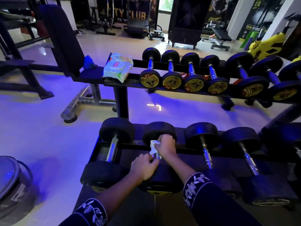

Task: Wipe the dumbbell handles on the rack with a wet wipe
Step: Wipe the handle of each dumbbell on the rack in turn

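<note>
On the lower rack rail (130,145) lies a row of black dumbbells with chrome handles. My right hand (165,146) holds a crumpled white wet wipe (154,146) against the handle of the second dumbbell (160,132) from the left, near its far head. My left hand (145,166) grips the same dumbbell at the near end of the handle, by its near head. Most of that handle is hidden under both hands. The leftmost dumbbell handle (112,149) is bare.
A pack of wet wipes (118,67) sits at the left end of the upper rack (130,82), beside several small gold-capped dumbbells (149,79). A bench (65,39) stands at left, a grey bin (14,181) at the lower left.
</note>
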Available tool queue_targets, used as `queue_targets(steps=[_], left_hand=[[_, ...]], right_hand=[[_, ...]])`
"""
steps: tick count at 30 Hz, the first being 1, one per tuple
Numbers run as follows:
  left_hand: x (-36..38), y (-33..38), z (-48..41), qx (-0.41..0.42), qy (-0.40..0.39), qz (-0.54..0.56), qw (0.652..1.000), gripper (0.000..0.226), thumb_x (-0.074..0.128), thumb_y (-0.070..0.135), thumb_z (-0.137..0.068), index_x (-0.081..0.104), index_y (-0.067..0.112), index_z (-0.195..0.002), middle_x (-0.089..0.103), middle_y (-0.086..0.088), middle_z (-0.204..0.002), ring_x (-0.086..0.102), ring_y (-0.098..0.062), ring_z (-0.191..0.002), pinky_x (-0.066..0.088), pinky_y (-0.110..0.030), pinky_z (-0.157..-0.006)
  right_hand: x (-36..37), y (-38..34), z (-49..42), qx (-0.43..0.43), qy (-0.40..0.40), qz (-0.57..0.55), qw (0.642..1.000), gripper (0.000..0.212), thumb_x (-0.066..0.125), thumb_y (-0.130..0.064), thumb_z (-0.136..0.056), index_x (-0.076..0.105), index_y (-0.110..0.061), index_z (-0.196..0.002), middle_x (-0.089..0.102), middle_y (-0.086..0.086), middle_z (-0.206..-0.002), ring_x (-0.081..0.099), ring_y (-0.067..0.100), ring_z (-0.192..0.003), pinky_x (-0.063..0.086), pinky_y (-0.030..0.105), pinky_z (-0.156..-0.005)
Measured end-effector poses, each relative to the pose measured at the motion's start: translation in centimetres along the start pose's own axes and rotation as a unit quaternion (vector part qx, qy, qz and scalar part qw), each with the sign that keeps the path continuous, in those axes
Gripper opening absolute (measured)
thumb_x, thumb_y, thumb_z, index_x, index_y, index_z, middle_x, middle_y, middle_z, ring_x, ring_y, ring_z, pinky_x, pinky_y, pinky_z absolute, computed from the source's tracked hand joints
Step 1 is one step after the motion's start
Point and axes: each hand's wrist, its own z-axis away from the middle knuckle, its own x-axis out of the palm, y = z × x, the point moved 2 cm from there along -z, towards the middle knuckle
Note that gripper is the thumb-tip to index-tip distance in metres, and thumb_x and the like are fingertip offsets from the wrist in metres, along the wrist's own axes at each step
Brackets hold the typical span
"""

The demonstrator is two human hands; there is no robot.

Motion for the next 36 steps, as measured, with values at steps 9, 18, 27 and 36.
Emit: queue_targets(steps=[9, 18, 27, 36], left_hand=[[-0.2, 0.2, 0.0, 0.009, -0.010, -0.016, 1.000, 0.034, 0.043, 0.048, -0.094, 0.051, 0.020, -0.078, 0.061, -0.015, -0.109, 0.054, -0.033, -0.111, 0.039, -0.036, -0.081], [-0.4, 0.5, 0.0, 0.006, -0.009, -0.029, 1.000, 0.040, 0.042, 0.047, -0.095, 0.062, 0.013, -0.104, 0.060, -0.014, -0.117, 0.052, -0.032, -0.116, 0.040, -0.036, -0.089], [-0.4, 0.5, 0.1, 0.007, 0.008, -0.014, 1.000, 0.039, 0.045, 0.045, -0.095, 0.064, 0.011, -0.093, 0.063, -0.013, -0.111, 0.054, -0.032, -0.112, 0.041, -0.035, -0.083], [-0.1, 0.6, 1.2, 0.007, 0.022, 0.040, 0.999, 0.052, 0.039, 0.052, -0.091, 0.066, 0.010, -0.076, 0.066, -0.018, -0.091, 0.060, -0.035, -0.095, 0.044, -0.037, -0.073]], right_hand=[[-0.1, 0.2, 0.6, -0.113, -0.036, 0.045, 0.992, 0.022, 0.053, -0.014, -0.081, 0.068, -0.005, -0.095, 0.056, 0.012, -0.105, 0.055, 0.029, -0.102, 0.045, 0.034, -0.080], [-0.1, 0.7, 1.3, -0.107, -0.085, 0.044, 0.990, 0.019, 0.066, -0.016, -0.071, 0.071, -0.006, -0.086, 0.067, 0.012, -0.090, 0.065, 0.027, -0.088, 0.051, 0.031, -0.070], [0.0, 0.1, 1.5, -0.076, -0.068, 0.049, 0.994, 0.014, 0.061, -0.017, -0.075, 0.066, -0.006, -0.083, 0.065, 0.013, -0.091, 0.063, 0.030, -0.089, 0.045, 0.028, -0.065], [1.3, 4.6, 0.5, 0.239, -0.148, -0.454, 0.846, 0.037, 0.028, 0.009, -0.088, 0.055, -0.001, -0.066, 0.062, 0.015, -0.058, 0.061, 0.025, -0.050, 0.049, 0.027, -0.050]])
